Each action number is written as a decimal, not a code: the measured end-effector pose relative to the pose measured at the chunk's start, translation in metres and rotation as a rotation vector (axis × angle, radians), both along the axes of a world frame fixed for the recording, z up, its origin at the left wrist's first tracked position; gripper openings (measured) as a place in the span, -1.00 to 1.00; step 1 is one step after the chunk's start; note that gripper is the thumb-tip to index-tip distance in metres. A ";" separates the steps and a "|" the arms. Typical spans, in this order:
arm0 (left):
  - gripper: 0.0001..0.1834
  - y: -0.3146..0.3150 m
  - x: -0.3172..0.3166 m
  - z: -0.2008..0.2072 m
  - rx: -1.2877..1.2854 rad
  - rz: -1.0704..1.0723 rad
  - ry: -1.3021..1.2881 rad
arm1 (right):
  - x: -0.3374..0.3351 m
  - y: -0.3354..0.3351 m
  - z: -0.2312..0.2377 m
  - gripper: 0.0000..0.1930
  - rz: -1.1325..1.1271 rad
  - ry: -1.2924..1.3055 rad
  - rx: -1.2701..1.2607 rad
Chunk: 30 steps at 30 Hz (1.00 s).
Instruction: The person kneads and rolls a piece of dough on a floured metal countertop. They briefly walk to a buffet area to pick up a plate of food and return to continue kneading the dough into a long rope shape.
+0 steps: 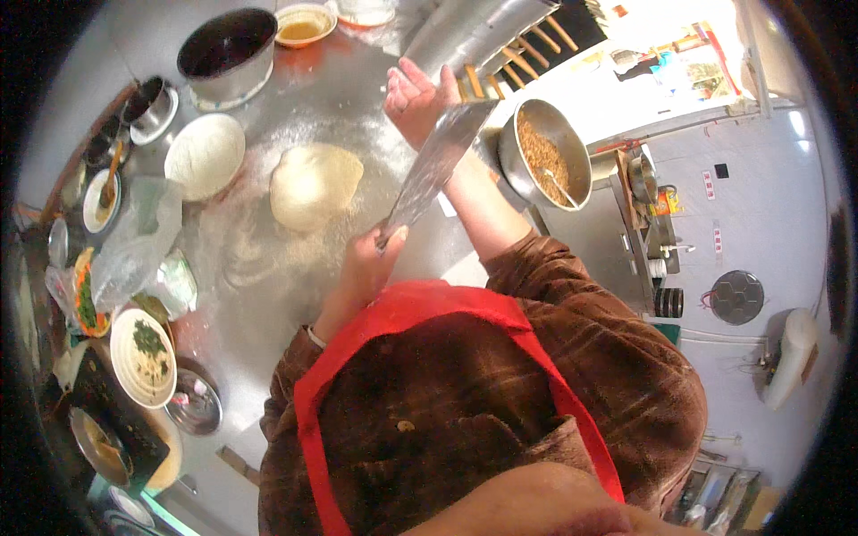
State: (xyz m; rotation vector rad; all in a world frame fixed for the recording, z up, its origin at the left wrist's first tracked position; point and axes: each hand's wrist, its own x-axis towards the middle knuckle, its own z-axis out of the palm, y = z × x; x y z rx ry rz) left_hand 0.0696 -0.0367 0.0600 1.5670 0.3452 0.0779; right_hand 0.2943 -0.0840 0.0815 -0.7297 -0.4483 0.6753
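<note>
My left hand (365, 259) is closed round the handle end of a broad-bladed kitchen knife (442, 165). The blade slants up and to the right, passing in front of my right wrist; I cannot tell whether it touches. Beyond the blade, my right hand (418, 100) is raised, its fingers loosely bent and apart, with nothing seen in it. A smooth lump of pale dough (315, 186) lies on the floured steel table (268, 295), left of both hands.
To the right stands a steel bowl (543, 152) of brown crumbly filling with a spoon. On the left are a white bowl (206, 156), a plastic bag (138, 237) and a plate with chopped greens (143, 357). A large dark pot (228, 55) stands far left.
</note>
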 end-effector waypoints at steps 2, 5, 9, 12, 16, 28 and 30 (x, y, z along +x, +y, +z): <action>-0.69 0.001 0.000 0.003 0.020 0.013 -0.035 | -0.015 0.009 0.018 -0.39 -0.131 -0.026 -0.119; -0.72 0.003 -0.001 -0.002 -0.029 0.037 -0.063 | -0.016 0.019 0.027 -0.38 -0.180 -0.038 -0.160; -0.75 0.005 0.000 0.001 -0.074 0.189 -0.101 | 0.000 0.013 0.023 -0.37 -0.120 -0.023 -0.168; -0.76 0.014 0.004 0.012 -0.252 0.303 -0.130 | -0.019 0.004 0.031 -0.54 0.142 0.183 -0.040; -0.80 0.025 0.005 0.009 -0.492 0.270 -0.082 | -0.050 0.008 0.045 -0.73 -0.029 0.011 -0.294; -0.76 0.027 -0.002 0.006 -0.591 0.388 -0.127 | -0.090 -0.018 0.019 -0.73 -0.066 -0.530 -0.790; -0.73 0.030 -0.003 0.011 -0.639 0.440 -0.130 | -0.089 -0.031 0.005 -0.74 0.015 -0.550 -0.809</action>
